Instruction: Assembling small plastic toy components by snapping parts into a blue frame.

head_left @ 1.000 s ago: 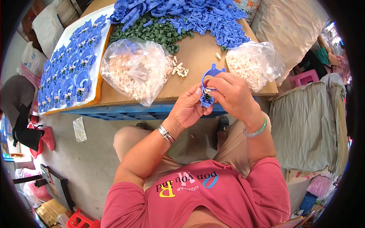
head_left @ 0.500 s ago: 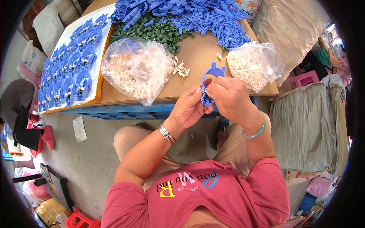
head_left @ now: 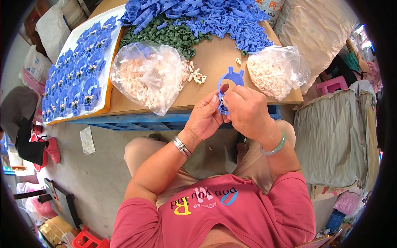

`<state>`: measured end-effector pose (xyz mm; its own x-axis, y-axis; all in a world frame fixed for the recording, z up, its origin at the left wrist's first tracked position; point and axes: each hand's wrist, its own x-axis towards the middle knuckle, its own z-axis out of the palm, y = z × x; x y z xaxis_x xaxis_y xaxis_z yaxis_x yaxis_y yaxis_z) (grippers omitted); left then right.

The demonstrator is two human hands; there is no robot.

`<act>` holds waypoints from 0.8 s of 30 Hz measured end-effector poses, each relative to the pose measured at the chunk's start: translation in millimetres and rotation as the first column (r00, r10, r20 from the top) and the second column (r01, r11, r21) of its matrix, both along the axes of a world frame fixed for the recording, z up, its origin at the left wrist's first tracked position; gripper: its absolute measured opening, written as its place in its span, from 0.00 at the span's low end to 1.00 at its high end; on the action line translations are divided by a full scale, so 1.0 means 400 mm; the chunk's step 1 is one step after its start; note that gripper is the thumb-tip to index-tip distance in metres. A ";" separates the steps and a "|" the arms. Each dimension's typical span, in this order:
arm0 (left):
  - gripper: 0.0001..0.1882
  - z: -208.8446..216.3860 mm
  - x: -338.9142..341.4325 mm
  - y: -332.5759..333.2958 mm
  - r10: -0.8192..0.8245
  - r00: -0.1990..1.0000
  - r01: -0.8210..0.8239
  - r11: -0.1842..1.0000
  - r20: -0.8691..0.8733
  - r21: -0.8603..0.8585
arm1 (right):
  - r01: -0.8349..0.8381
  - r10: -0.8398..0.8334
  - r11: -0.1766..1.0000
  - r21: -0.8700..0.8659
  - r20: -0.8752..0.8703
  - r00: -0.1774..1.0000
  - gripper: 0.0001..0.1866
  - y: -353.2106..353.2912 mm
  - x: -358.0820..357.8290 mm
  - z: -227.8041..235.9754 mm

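A blue plastic ring-shaped piece (head_left: 237, 77) with two ear-like tabs is held upright in front of me, just past the table's near edge. My left hand (head_left: 205, 116) is closed around its lower end from the left. My right hand (head_left: 249, 110) comes from the right, thumb and fingers pinched together against the lower part of the piece. Whatever sits in that pinch is hidden by the fingers. Left of my hands lies a clear bag of cream-coloured small parts (head_left: 142, 84), with loose cream parts (head_left: 197, 75) spilled beside it. Another bag of cream parts (head_left: 271, 74) rests on the right.
Heaped at the back of the table (head_left: 215, 51) are blue plastic parts (head_left: 223, 20) and small green parts (head_left: 165, 33). A white tray (head_left: 114, 43) at left carries rows of blue assembled pieces. A grey-covered stack (head_left: 331, 136) stands right; a red stool (head_left: 89, 239) sits lower left.
My right hand has shifted slightly down and left, its fingers still pinched at the piece. The blue piece has turned a little; my left hand stays nearly in place.
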<state>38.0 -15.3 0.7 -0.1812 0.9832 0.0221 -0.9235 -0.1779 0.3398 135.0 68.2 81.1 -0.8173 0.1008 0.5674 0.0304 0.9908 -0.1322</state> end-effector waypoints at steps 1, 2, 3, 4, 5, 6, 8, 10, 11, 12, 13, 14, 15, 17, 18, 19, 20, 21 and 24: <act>0.20 -0.002 -0.001 0.000 0.001 1.000 -0.001 1.000 0.000 -0.001 | -0.001 0.001 1.000 -0.001 0.000 1.000 0.07 0.000 -0.001 0.001; 0.20 -0.005 -0.002 -0.001 0.005 0.999 -0.005 1.000 -0.033 0.002 | -0.017 0.017 1.000 0.008 -0.006 1.000 0.08 -0.001 -0.001 0.003; 0.20 -0.007 -0.003 -0.001 0.009 0.998 -0.008 1.000 -0.065 0.004 | -0.033 0.033 0.999 0.018 -0.011 0.999 0.08 -0.001 -0.002 0.005; 0.20 -0.008 -0.004 -0.002 0.011 0.998 -0.010 1.000 -0.065 0.003 | -0.035 0.035 0.999 0.017 -0.011 0.999 0.08 -0.002 -0.002 0.007; 0.20 -0.008 -0.005 -0.003 0.016 0.996 -0.015 1.000 -0.087 0.005 | -0.043 0.043 0.999 -0.002 -0.008 0.999 0.08 -0.002 -0.003 0.010; 0.20 -0.008 -0.006 -0.004 0.021 0.994 -0.020 1.000 -0.109 0.007 | -0.051 0.051 0.999 -0.021 -0.006 0.999 0.09 -0.002 -0.003 0.011; 0.20 0.001 -0.003 -0.003 0.023 0.996 -0.024 1.000 -0.089 -0.011 | -0.039 0.039 0.999 -0.020 0.002 0.999 0.09 0.001 0.000 0.010; 0.20 0.000 -0.004 -0.002 0.028 0.997 -0.030 0.999 -0.071 -0.031 | -0.029 0.030 0.999 -0.020 0.007 1.000 0.09 0.004 0.000 0.008; 0.20 -0.009 -0.006 0.000 0.006 0.999 -0.005 1.000 -0.037 0.018 | -0.047 0.047 0.999 -0.019 -0.012 0.999 0.09 0.007 -0.003 0.005; 0.20 -0.013 -0.008 0.000 -0.018 1.000 0.018 0.998 -0.004 0.067 | -0.064 0.064 0.998 -0.017 -0.030 0.998 0.10 0.009 -0.005 0.004; 0.20 -0.011 -0.008 0.001 -0.019 1.000 0.019 0.998 -0.004 0.067 | -0.063 0.063 0.998 -0.017 -0.030 0.998 0.10 0.008 -0.004 0.006; 0.20 -0.006 -0.008 0.001 -0.009 1.000 0.009 0.997 -0.002 0.076 | -0.069 0.068 0.998 -0.016 -0.025 0.997 0.09 0.007 -0.002 0.009; 0.20 -0.003 -0.009 0.002 0.002 1.000 -0.001 0.996 -0.001 0.085 | -0.074 0.074 0.997 -0.015 -0.019 0.997 0.09 0.006 -0.001 0.012; 0.20 -0.006 -0.007 0.000 0.003 1.000 -0.004 0.996 0.008 0.087 | -0.075 0.075 0.997 -0.007 -0.008 0.997 0.09 0.004 0.000 0.014; 0.20 -0.008 -0.006 -0.001 0.005 1.000 -0.007 0.996 0.018 0.090 | -0.075 0.075 0.997 0.002 0.003 0.997 0.09 0.002 0.000 0.015; 0.20 -0.009 -0.004 0.000 0.005 1.000 -0.006 0.996 0.017 0.091 | -0.075 0.075 0.997 0.003 0.003 0.997 0.09 0.002 0.001 0.012; 0.20 -0.009 -0.002 0.001 0.019 0.999 -0.024 0.994 0.050 0.108 | -0.067 0.067 0.998 0.019 0.001 0.998 0.09 0.000 0.002 0.006; 0.20 -0.010 -0.001 0.001 0.032 0.996 -0.042 0.991 0.084 0.126 | -0.059 0.059 0.998 0.034 -0.002 0.998 0.10 -0.002 0.004 0.003; 0.20 -0.001 -0.004 -0.003 0.038 0.995 -0.051 0.988 0.087 0.146 | -0.068 0.072 0.991 0.112 -0.032 0.997 0.09 -0.012 0.004 0.004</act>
